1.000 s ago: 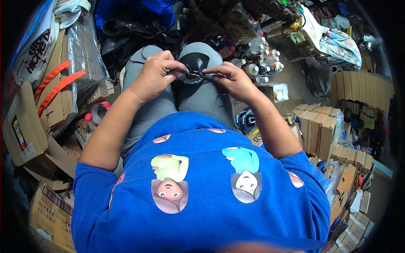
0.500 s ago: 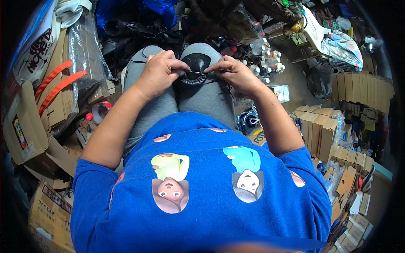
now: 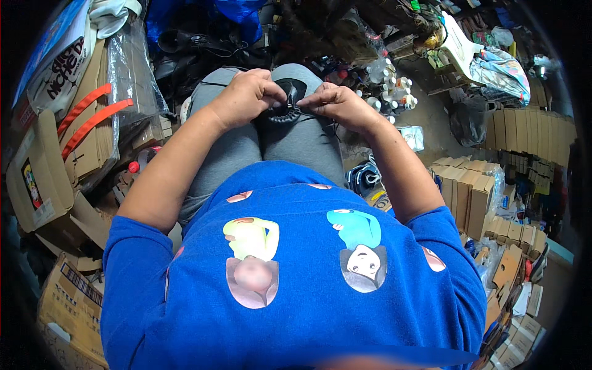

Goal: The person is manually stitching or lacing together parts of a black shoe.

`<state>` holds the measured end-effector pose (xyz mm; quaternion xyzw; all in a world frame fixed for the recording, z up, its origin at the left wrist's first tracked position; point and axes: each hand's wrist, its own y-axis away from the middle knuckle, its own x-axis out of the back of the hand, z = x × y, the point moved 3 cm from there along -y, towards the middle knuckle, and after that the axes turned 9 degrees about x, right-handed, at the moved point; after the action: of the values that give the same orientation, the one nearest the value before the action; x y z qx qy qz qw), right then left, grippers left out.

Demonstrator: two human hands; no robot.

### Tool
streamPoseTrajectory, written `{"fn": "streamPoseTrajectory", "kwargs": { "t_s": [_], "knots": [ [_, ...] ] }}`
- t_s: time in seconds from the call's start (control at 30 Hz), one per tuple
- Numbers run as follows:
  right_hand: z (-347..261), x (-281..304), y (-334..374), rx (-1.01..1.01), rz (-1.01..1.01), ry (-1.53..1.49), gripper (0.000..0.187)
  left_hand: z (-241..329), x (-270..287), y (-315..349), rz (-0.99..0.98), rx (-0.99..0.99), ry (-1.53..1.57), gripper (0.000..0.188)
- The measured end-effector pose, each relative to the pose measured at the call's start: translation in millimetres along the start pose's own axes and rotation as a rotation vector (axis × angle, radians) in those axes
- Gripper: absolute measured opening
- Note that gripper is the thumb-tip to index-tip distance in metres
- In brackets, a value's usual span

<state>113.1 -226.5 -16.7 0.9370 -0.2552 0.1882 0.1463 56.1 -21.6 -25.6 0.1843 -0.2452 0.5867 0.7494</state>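
Observation:
A rounded black piece with a ridged, gathered edge (image 3: 283,116) rests on my lap between my thighs, and it looks like a shoe upper. My left hand (image 3: 245,100) reaches its left side, thumb and finger pinched together over it. At its right side my right hand (image 3: 338,106) also pinches, fingertips close to the black surface. A thin, pale glint shows between the fingertips, too small to name. Dark cord trails by my left hand, and some hangs below my right hand. What either pinch holds is hidden.
Several small bottles (image 3: 388,86) stand on the floor beyond my right knee. Flat cartons (image 3: 465,194) are stacked at the right. An open cardboard box (image 3: 40,179) and orange-red strips (image 3: 92,123) lie at the left. Black shoes (image 3: 185,40) are piled ahead.
My left hand has shifted slightly right, nearer my right hand over the black piece. The thin glint has turned from lying across to more upright. Both hands still pinch.

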Motion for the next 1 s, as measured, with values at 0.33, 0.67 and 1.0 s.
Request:
{"fn": "streamPoseTrajectory", "kwargs": {
  "t_s": [0.33, 0.67, 1.0],
  "knots": [
    [-5, -13, 13, -0.084, 0.172, -0.066, 0.029, 13, 7, 28, 0.133, 0.130, -0.048, 0.025],
    [7, -15, 4, -0.131, 0.171, -0.319, 0.026, -4, -17, 6, 0.014, 0.461, 0.228, 0.019],
    [-1, -3, -9, -0.089, 0.097, -0.149, 0.011, 5, -3, -3, 0.078, 0.166, -0.123, 0.015]
  ]
}}
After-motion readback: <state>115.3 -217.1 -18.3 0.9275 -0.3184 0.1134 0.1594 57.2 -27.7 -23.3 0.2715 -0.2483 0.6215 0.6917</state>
